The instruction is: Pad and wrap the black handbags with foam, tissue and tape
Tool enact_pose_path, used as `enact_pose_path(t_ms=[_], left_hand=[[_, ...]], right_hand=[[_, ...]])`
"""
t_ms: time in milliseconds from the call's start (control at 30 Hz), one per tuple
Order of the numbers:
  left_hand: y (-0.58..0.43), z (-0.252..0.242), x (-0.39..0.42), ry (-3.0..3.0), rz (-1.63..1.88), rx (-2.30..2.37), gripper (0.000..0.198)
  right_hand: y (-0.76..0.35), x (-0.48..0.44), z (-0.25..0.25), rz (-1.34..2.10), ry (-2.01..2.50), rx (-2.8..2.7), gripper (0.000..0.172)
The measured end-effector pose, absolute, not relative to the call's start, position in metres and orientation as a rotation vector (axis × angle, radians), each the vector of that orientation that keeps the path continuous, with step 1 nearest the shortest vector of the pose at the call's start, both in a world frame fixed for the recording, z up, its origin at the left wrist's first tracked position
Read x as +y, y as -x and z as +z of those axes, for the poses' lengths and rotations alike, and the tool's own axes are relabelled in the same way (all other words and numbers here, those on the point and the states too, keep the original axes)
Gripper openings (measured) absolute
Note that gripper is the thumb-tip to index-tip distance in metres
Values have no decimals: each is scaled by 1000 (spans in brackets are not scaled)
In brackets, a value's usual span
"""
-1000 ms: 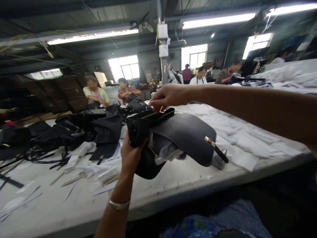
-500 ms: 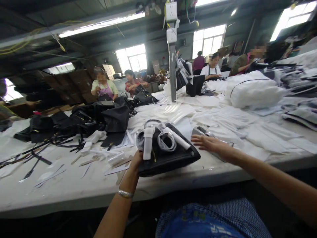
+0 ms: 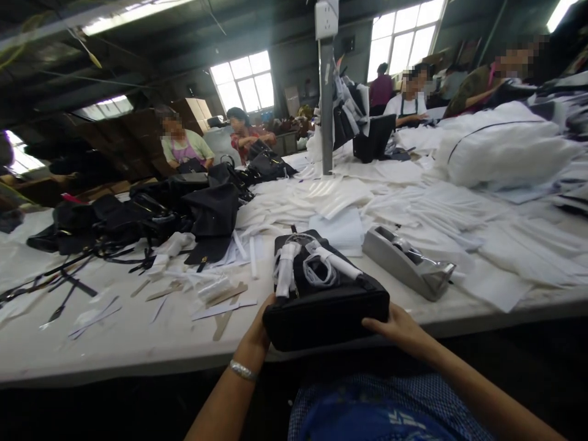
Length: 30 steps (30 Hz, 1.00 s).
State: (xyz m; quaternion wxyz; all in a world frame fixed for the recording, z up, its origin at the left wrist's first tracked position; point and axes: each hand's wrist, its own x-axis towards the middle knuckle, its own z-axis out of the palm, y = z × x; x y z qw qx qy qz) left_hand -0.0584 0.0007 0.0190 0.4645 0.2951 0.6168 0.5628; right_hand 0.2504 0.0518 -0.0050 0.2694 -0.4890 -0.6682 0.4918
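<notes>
A black handbag (image 3: 326, 318) lies at the table's front edge with its base toward me. White wrapping covers its straps and handle, and a coiled strap in clear plastic rests on top. My left hand (image 3: 263, 324) grips the bag's left lower corner, its fingers partly hidden beneath. At the right lower corner my right hand (image 3: 395, 324) is closed on the bag, thumb on the base. Just beyond that hand stands a grey tape dispenser (image 3: 404, 260).
White sheets (image 3: 422, 214) spread over the table (image 3: 151, 343). Several black bags (image 3: 211, 211) are heaped at the left, near loose straps and paper strips. A metal post (image 3: 326, 110) rises mid-table. A large white bundle (image 3: 505, 144) sits at right. Co-workers (image 3: 184, 144) are across the table.
My right hand has moved from beside the tape dispenser onto the bag's right corner. The bag has turned so its base faces me. My left hand still holds it.
</notes>
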Motion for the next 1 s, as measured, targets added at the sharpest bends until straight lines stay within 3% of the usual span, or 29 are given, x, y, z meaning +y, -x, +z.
enact_pose_path(t_ms=[133, 333, 467, 567, 733, 867, 1000], left_hand=[[54, 8, 13, -693, 1270, 1475, 31], [69, 15, -3, -695, 1248, 1555, 34], [75, 31, -40, -749, 1508, 1766, 44], [62, 37, -64, -1116, 1555, 1800, 45], [33, 14, -79, -1071, 1524, 1928, 55], [39, 2, -79, -1066, 1413, 1900, 61], [51, 4, -71, -1192, 1316, 1830, 65]], right_hand=[[-244, 46, 0, 1269, 1442, -1693, 61], [-254, 37, 4, 1235, 1395, -1721, 47], [-257, 32, -6, 1166, 1232, -1596, 66], [-255, 38, -3, 1130, 1074, -1619, 83], [-252, 50, 5, 1052, 1135, -1830, 78], [-257, 56, -1, 1063, 1161, -1861, 85], [-258, 65, -6, 1061, 1065, -1935, 75]])
